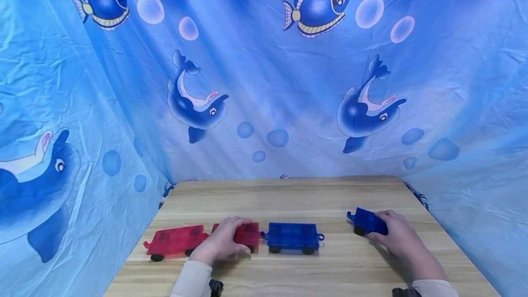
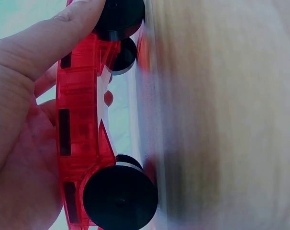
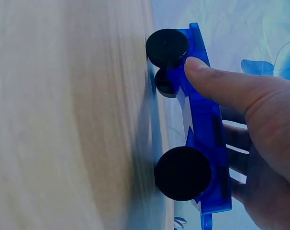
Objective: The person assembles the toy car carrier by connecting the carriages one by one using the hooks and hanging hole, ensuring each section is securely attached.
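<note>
My left hand [image 1: 222, 240] grips a translucent red toy train car [image 1: 249, 233] with black wheels by its sides. The left wrist view shows the thumb along one side of this red car [image 2: 78, 96], its wheels down at the tabletop. A second red car [image 1: 177, 239] stands to its left, and a blue car [image 1: 293, 235] to its right, its hook end meeting the held car's end. Farther right, my right hand [image 1: 399, 233] holds another blue car [image 1: 368, 222], its hook pointing left. In the right wrist view, the thumb presses the side of that blue car [image 3: 200, 110] near a wheel.
The cars are on a wood-grain table [image 1: 284, 196] with rounded far corners. Blue cloth [image 1: 264, 104] printed with dolphins, fish and bubbles hangs behind it and on both sides. A gap of bare tabletop separates the middle blue car from the one on the right.
</note>
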A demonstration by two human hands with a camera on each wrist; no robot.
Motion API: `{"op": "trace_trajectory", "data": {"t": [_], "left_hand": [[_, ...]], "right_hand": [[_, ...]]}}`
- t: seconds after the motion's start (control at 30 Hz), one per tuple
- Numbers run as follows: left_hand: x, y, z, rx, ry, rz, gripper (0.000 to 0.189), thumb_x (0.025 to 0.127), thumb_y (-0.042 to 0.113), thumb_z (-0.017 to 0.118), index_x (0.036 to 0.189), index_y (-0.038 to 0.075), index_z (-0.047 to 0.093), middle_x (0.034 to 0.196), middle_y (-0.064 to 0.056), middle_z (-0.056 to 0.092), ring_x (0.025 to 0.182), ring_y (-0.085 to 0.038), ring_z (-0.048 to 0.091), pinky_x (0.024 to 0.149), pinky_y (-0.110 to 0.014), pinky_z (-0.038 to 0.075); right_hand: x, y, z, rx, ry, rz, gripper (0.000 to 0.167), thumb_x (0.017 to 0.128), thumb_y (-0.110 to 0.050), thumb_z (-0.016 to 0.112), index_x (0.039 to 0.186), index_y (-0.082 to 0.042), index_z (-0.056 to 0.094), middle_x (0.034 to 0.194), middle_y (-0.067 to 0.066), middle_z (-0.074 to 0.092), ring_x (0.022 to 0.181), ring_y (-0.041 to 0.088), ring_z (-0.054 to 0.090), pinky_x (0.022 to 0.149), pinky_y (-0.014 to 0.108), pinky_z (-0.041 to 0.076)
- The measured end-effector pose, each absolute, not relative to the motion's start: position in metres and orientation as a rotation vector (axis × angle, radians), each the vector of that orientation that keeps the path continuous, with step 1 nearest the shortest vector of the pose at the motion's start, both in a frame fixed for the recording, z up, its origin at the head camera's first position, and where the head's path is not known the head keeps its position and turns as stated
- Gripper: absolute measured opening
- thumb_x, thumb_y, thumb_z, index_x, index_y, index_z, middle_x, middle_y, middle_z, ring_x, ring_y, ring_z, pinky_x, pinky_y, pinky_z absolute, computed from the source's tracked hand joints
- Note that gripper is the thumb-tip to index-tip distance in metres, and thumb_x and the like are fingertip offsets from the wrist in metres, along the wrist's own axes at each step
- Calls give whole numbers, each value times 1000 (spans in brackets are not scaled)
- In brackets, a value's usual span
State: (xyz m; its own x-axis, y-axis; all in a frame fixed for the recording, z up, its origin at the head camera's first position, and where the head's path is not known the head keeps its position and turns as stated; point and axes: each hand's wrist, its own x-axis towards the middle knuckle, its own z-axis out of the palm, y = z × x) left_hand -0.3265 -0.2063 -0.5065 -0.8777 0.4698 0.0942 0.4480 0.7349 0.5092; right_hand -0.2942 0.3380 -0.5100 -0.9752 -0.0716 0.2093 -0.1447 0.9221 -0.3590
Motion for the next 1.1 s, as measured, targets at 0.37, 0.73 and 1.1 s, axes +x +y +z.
{"op": "trace_trajectory", "data": {"t": [0.37,0.73,1.1], "left_hand": [[-327,-206,-507,770,2886,838,84,79,45,91,150,17,58,144,-3,59,138,-36,49,108,-58,46],[-325,-208,-505,743,2911,833,81,78,49,92,147,23,60,141,-1,60,134,-34,52,104,-57,50],[-324,-209,-502,730,2930,860,79,75,44,95,143,20,64,134,0,63,135,-39,48,104,-60,49]], "right_hand": [[-295,333,-509,152,-2906,599,90,76,-54,91,140,3,62,126,24,62,116,49,58,94,73,44],[-294,319,-511,212,-2884,610,89,75,-54,92,141,-1,63,126,20,64,115,47,61,94,69,48],[-291,307,-509,238,-2902,620,89,73,-54,93,141,-4,63,127,19,65,118,48,60,95,71,47]]}}
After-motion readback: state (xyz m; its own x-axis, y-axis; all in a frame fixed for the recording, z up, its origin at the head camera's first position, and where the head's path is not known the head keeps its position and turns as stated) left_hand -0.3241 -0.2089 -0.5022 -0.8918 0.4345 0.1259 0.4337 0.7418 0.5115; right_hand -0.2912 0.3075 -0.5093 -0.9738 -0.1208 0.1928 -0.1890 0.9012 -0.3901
